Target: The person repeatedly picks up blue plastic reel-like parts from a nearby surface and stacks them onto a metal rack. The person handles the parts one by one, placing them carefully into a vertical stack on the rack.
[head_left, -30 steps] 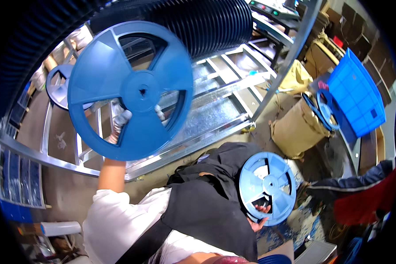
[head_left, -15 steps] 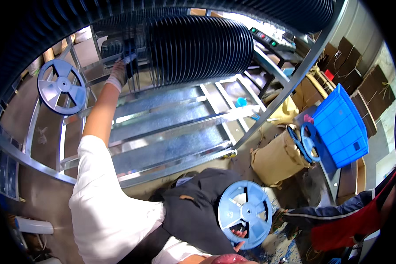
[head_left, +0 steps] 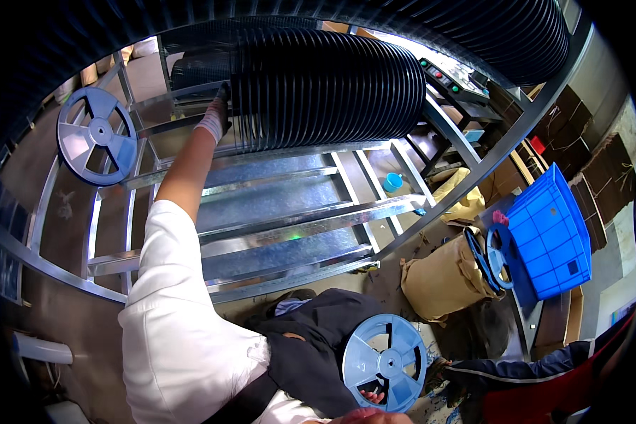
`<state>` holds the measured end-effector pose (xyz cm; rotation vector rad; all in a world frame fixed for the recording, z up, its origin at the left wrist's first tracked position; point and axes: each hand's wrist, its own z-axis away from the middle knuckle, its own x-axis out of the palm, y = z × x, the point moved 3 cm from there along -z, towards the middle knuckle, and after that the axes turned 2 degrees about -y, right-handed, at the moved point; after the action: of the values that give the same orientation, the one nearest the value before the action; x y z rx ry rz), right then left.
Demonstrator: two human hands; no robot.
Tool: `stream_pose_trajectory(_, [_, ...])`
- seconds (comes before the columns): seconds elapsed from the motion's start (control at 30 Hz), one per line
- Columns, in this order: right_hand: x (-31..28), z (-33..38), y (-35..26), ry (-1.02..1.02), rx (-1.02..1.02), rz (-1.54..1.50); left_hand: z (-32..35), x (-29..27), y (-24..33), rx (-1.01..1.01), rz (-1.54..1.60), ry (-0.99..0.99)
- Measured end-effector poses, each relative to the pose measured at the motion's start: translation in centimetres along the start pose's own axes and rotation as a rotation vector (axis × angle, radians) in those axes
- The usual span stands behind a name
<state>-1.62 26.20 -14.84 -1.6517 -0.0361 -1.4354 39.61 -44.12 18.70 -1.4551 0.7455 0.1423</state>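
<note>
Overlapping the left end of the row of black reels (head_left: 325,88), the gloved left hand (head_left: 218,120) sits above centre-left of the frame. Low in the frame, right of centre, the bare right hand (head_left: 372,397) grasps the light-blue reel (head_left: 384,360), its fingers showing in a cutout near the reel's lower edge. That reel overlaps the dark apron (head_left: 307,353).

Below the black row, room opens between the bars of the metal rack (head_left: 311,225), whose front rail curves from the left side toward the bottom centre. A second blue reel (head_left: 99,132) leans at the rack's upper left, well apart from the left hand. Right of centre, the brown sack (head_left: 442,279) stands near the blue crate (head_left: 552,237), bounding the floor on that side.

Dark on dark, the left fingertips are lost, so whether they are clenched or released I cannot tell. The right forearm is hidden, and the upper black reels run off the top edge. Another person's striped dark clothing (head_left: 544,367) is cut off at lower right.
</note>
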Motion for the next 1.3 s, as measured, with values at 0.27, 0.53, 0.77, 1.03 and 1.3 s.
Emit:
stream_pose_trajectory(0.27, [0.9, 0.3, -1.8, -0.036, 0.023, -0.020, -6.2, 12.6, 2.0, -0.199, 0.106, -0.265])
stream_pose_trajectory(0.53, [2.6, 1.4, -2.8, 0.187, -0.174, -0.025, -7.6, 16.4, 2.0, -0.372, -0.639, 0.381])
stream_pose_trajectory(0.77, [2.3, 2.2, -3.6, 0.089, -0.257, -0.076, -10.3, 10.5, 0.9, -0.433, 0.775, 0.065])
stream_pose_trajectory(1.03, [6.4, 1.9, -2.3, 0.448, -0.032, -0.341, 9.6, -7.6, -3.8, -0.512, 1.856, 0.839])
stream_pose_trajectory(1.3, [6.0, 2.9, -1.3, 0.418, -0.044, -0.500, 20.1, -30.0, 25.7, 0.710, 1.916, 0.678])
